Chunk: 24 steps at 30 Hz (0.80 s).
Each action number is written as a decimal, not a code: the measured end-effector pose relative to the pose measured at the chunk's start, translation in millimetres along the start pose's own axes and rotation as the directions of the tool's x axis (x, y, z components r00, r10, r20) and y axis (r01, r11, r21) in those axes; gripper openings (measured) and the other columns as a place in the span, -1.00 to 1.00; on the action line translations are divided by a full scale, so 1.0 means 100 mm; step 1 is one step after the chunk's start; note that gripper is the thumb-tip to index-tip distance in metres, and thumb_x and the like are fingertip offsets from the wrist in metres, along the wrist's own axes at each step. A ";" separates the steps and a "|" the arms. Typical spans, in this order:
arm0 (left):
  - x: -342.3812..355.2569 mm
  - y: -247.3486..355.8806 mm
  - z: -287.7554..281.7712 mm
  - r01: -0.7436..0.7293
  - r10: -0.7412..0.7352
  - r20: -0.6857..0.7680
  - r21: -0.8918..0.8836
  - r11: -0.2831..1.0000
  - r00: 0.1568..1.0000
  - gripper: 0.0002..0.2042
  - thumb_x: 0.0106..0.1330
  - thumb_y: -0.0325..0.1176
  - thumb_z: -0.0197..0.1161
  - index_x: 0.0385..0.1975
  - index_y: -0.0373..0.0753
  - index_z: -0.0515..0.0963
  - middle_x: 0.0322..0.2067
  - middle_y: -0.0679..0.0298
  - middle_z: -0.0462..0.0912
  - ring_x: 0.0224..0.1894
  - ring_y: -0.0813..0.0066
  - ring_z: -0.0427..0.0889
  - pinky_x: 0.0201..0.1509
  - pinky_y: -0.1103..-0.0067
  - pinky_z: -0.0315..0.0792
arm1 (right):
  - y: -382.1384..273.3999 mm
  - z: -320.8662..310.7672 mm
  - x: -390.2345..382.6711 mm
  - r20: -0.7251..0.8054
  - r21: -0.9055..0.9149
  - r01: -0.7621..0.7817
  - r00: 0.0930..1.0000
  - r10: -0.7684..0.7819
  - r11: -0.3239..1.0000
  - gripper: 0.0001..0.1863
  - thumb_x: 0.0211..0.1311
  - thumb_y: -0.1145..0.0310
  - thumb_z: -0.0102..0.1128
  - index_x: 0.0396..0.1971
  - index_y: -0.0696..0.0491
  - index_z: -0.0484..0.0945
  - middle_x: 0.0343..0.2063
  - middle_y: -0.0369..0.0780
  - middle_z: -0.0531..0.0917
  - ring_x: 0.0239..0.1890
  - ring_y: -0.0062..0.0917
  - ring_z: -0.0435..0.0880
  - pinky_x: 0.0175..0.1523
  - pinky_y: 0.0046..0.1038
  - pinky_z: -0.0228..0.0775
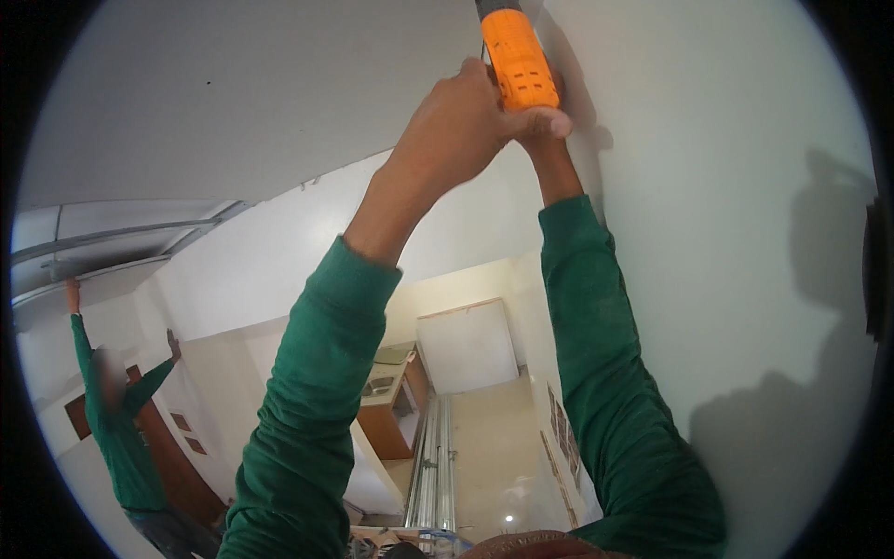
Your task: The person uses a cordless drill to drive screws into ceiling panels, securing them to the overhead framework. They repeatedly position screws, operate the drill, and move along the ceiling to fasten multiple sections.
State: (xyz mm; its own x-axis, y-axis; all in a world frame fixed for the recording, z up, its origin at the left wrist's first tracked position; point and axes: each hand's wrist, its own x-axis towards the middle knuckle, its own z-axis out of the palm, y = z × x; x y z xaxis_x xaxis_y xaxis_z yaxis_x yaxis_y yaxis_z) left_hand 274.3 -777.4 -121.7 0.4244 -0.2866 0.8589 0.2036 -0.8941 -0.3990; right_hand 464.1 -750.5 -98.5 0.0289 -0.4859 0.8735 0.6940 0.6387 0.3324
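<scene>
Raised overhead at the top centre, an orange power tool [520, 58] with a dark tip sits against the corner of the ceiling [279, 84] and the pale wall [708, 233]. My left hand [458, 121] is closed round its lower end, thumb across the bottom. My right hand [542, 140] is behind the tool and my left hand, its fingers mostly hidden. Both forearms are in green sleeves.
At left, a co-worker [130, 438] in green reaches up to a ceiling panel below exposed metal framing [130, 233]. Below lie long metal channels [433, 466] beside a wooden sink cabinet [391, 424]; a white board [466, 345] leans at the far wall.
</scene>
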 end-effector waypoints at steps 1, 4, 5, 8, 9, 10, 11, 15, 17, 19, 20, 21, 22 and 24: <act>-0.11 -0.02 0.00 0.034 -0.033 0.002 -0.046 0.998 0.999 -0.18 0.26 0.38 0.34 -0.09 -0.50 0.48 -0.55 0.04 0.57 -0.52 0.28 0.67 -0.43 0.45 0.55 | 0.00 -0.01 -0.03 0.007 -0.028 0.045 0.999 -0.045 0.999 -0.46 0.15 0.26 0.57 0.07 0.03 0.51 -0.19 -0.22 0.74 -0.20 -0.43 0.80 -0.08 -0.35 0.70; -0.74 -0.16 0.23 0.172 -0.158 0.075 -0.246 0.954 0.985 -0.40 0.46 0.21 0.23 -0.16 -0.38 0.49 -0.53 0.09 0.54 -0.50 0.30 0.57 -0.34 0.39 0.51 | -0.26 -0.36 -0.48 0.119 -0.321 0.249 0.968 -0.222 0.914 -0.58 0.20 0.39 0.47 0.03 0.10 0.55 -0.21 -0.16 0.74 -0.20 -0.33 0.78 -0.09 -0.33 0.64; -1.07 -0.20 0.32 0.248 -0.211 0.147 -0.314 0.917 0.966 -0.51 0.57 0.12 0.13 -0.21 -0.30 0.49 -0.50 0.17 0.53 -0.47 0.30 0.53 -0.27 0.34 0.51 | -0.38 -0.46 -0.63 0.152 -0.382 0.278 0.960 -0.237 0.881 -0.63 0.23 0.42 0.42 0.01 0.13 0.57 -0.22 -0.14 0.74 -0.21 -0.29 0.77 -0.10 -0.33 0.62; -2.49 -0.44 0.65 0.748 -0.530 0.529 -0.497 0.440 0.663 -0.35 0.63 0.31 -0.37 -0.29 -0.16 0.46 -0.59 0.50 0.25 -0.56 0.67 0.16 -0.48 0.61 0.13 | -0.87 -0.56 -1.58 0.160 -0.384 -0.321 0.900 0.405 0.866 -0.76 0.37 0.29 0.38 -0.06 0.04 0.62 -0.32 -0.32 0.64 -0.28 -0.50 0.62 -0.12 -0.39 0.49; -2.96 -0.44 0.75 0.835 -0.582 0.630 -0.524 0.169 0.513 -0.25 0.55 0.44 -0.44 -0.27 -0.16 0.47 -0.59 0.54 0.18 -0.58 0.68 0.11 -0.52 0.63 0.06 | -1.00 -0.64 -2.00 0.212 -0.368 -0.349 0.871 0.443 0.862 -0.83 0.39 0.33 0.36 -0.14 0.02 0.60 -0.35 -0.40 0.58 -0.31 -0.65 0.53 -0.14 -0.49 0.45; -3.48 -0.44 0.75 0.829 -0.619 0.668 -0.557 -0.047 0.414 -0.23 0.49 0.49 -0.41 -0.22 -0.16 0.47 -0.59 0.53 0.19 -0.59 0.69 0.13 -0.52 0.63 0.07 | -1.20 -0.58 -2.42 0.285 -0.249 -0.563 0.735 0.615 0.788 -0.81 0.39 0.26 0.36 -0.14 0.03 0.64 -0.34 -0.35 0.67 -0.30 -0.61 0.63 -0.16 -0.42 0.51; -3.89 -0.38 0.85 0.764 -0.608 0.721 -0.583 -0.275 0.332 -0.19 0.44 0.55 -0.38 -0.16 -0.17 0.47 -0.60 0.52 0.20 -0.60 0.69 0.15 -0.52 0.64 0.07 | -1.42 -0.63 -2.79 0.345 -0.210 -0.734 0.562 0.751 0.646 -0.77 0.40 0.19 0.36 -0.15 0.03 0.68 -0.33 -0.29 0.75 -0.30 -0.58 0.73 -0.17 -0.34 0.56; -4.76 0.24 1.30 0.470 -0.107 0.951 -0.240 -0.850 0.292 -0.28 0.55 0.38 -0.18 0.06 -0.27 0.51 -0.54 0.50 0.37 -0.56 0.67 0.33 -0.49 0.65 0.28 | -2.38 -0.97 -4.15 0.431 -0.387 -0.876 0.103 0.896 0.287 -0.53 0.32 0.21 0.39 0.15 0.07 0.52 -0.02 -0.09 0.69 0.05 -0.25 0.69 0.09 -0.22 0.56; -5.05 0.64 1.40 0.704 -0.282 0.941 -0.330 -0.629 0.188 -0.56 0.59 0.07 0.07 0.04 -0.25 0.49 -0.36 0.41 0.50 -0.35 0.59 0.53 -0.26 0.59 0.50 | -2.75 -1.05 -4.41 0.553 -0.309 -0.859 0.186 0.812 0.408 -0.42 0.20 0.30 0.44 0.20 0.08 0.45 0.08 -0.03 0.64 0.14 -0.12 0.62 0.14 -0.14 0.53; -5.40 0.76 1.45 0.697 -0.206 0.947 -0.320 -0.642 0.245 -0.77 0.53 -0.30 0.29 0.02 -0.23 0.48 -0.12 0.34 0.57 -0.03 0.50 0.64 0.09 0.52 0.60 | -2.94 -1.00 -4.37 0.623 -0.356 -0.717 0.297 0.724 0.600 -0.40 0.08 0.36 0.45 0.17 0.07 0.47 0.01 -0.05 0.66 0.08 -0.07 0.63 0.13 -0.12 0.50; -5.54 0.85 1.43 0.667 -0.150 0.940 -0.325 -0.671 0.307 -0.76 0.53 -0.29 0.28 0.05 -0.22 0.47 -0.08 0.33 0.56 -0.02 0.51 0.63 0.09 0.51 0.59 | -3.01 -1.02 -4.46 0.636 -0.435 -0.703 0.203 0.744 0.563 -0.42 0.09 0.37 0.43 0.15 0.06 0.47 0.01 -0.04 0.65 0.10 -0.08 0.63 0.17 -0.11 0.47; -5.64 0.91 1.43 0.635 -0.097 0.924 -0.327 -0.700 0.370 -0.75 0.54 -0.29 0.26 0.08 -0.21 0.46 -0.05 0.32 0.56 -0.01 0.52 0.61 0.10 0.51 0.58 | -3.03 -1.05 -4.50 0.642 -0.484 -0.681 0.150 0.752 0.549 -0.42 0.09 0.36 0.44 0.15 0.06 0.47 -0.01 -0.04 0.66 0.09 -0.07 0.63 0.17 -0.11 0.46; -5.73 0.94 1.46 0.678 -0.088 0.936 -0.309 -0.667 0.341 -0.75 0.54 -0.29 0.26 0.08 -0.20 0.45 -0.04 0.32 0.55 0.00 0.53 0.60 0.11 0.51 0.57 | -3.06 -1.09 -4.53 0.645 -0.532 -0.656 0.095 0.758 0.535 -0.42 0.09 0.34 0.44 0.14 0.06 0.48 -0.03 -0.04 0.66 0.09 -0.07 0.64 0.17 -0.12 0.46; -5.83 1.00 1.46 0.764 -0.066 0.959 -0.261 -0.590 0.276 -0.74 0.54 -0.31 0.26 0.10 -0.19 0.44 -0.02 0.33 0.54 0.02 0.55 0.58 0.14 0.51 0.55 | -3.17 -1.16 -4.59 0.628 -0.596 -0.636 0.010 0.778 0.490 -0.45 0.12 0.34 0.43 0.13 0.07 0.48 -0.05 -0.04 0.66 0.07 -0.05 0.64 0.16 -0.12 0.46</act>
State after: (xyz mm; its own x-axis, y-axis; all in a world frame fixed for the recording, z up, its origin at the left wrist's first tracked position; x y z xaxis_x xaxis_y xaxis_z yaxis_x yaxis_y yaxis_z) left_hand 176.4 -649.5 -709.1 0.9497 0.3100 -0.0442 -0.0260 0.2187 0.9754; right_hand 314.7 -799.4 -645.9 0.0883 0.8668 0.4908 0.7507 0.2660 -0.6048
